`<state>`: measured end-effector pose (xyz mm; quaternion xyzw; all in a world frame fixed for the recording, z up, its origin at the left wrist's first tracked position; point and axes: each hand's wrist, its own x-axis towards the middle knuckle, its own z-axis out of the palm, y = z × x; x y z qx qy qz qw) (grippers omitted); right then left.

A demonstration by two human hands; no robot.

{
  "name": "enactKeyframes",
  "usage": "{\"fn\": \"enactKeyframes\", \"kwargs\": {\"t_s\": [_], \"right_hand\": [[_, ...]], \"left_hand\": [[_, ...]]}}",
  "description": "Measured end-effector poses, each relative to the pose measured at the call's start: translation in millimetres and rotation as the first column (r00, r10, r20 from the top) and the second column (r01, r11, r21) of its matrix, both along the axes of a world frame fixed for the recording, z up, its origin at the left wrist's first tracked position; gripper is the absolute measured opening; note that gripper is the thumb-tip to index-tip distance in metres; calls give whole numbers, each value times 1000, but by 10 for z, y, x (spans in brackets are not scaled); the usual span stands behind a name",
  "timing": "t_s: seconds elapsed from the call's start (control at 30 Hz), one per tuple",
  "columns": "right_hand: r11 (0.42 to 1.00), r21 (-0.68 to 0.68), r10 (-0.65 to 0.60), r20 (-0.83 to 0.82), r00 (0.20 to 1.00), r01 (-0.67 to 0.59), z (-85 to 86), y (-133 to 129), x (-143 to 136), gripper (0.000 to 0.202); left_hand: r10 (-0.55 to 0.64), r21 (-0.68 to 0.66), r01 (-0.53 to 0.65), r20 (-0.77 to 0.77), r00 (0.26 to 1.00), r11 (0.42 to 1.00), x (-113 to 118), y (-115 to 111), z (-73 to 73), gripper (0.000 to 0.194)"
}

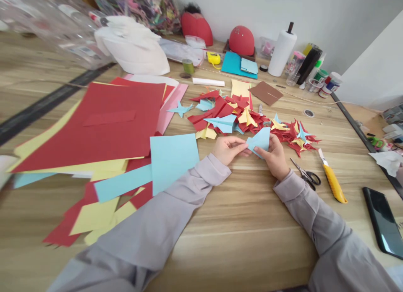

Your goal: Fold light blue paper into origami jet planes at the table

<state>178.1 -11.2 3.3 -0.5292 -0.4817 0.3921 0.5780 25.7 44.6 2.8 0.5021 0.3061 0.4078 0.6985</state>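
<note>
A folded piece of light blue paper [260, 140] is held between both hands above the wooden table. My left hand [229, 149] pinches its left corner with thumb and fingers. On the right side of the paper, my right hand [274, 157] grips it, thumb in front and fingers behind. Just beyond the hands lies a heap of folded red, blue and yellow paper pieces [223, 123]. Folded paper stars [302, 134] are piled to the right of it. A flat light blue sheet [174, 157] lies left of my left hand.
Scissors [307, 174] and a yellow cutter [334, 183] lie right of my right hand, with a black phone [384, 220] farther right. Large red sheets [126, 116] cover the left side. A white roll [282, 53], bottles and a yellow tape measure [213, 58] stand at the back.
</note>
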Motion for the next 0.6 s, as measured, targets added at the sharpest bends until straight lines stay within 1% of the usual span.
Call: {"fn": "enactKeyframes", "kwargs": {"t_s": [0.07, 0.13, 0.27, 0.4, 0.5, 0.6], "right_hand": [[998, -54, 21, 18, 1000, -20, 14, -9, -18, 52], [997, -71, 25, 37, 999, -22, 20, -16, -32, 49], [998, -68, 13, 89, 996, -6, 7, -10, -33, 44], [998, -60, 4, 130, 991, 4, -6, 18, -23, 42], [999, -41, 0, 125, 992, 5, -15, 42, -33, 40], [999, -38, -11, 101, 995, 15, -35, 59, -54, 39]], "left_hand": [[-6, -5, 6, 0, 1000, 1000, -2, -3, 11, 41], [-12, -19, 12, 3, 1000, 1000, -4, -4, 23, 41], [-40, -58, 41, 21, 999, 997, 0, 6, 32, 40], [-28, -104, 34, 59, 998, 994, 16, 28, 12, 40], [-32, -129, 41, 72, 997, 991, 23, 38, 4, 40], [-42, -127, 49, 60, 997, 991, 25, 40, 6, 40]]}}
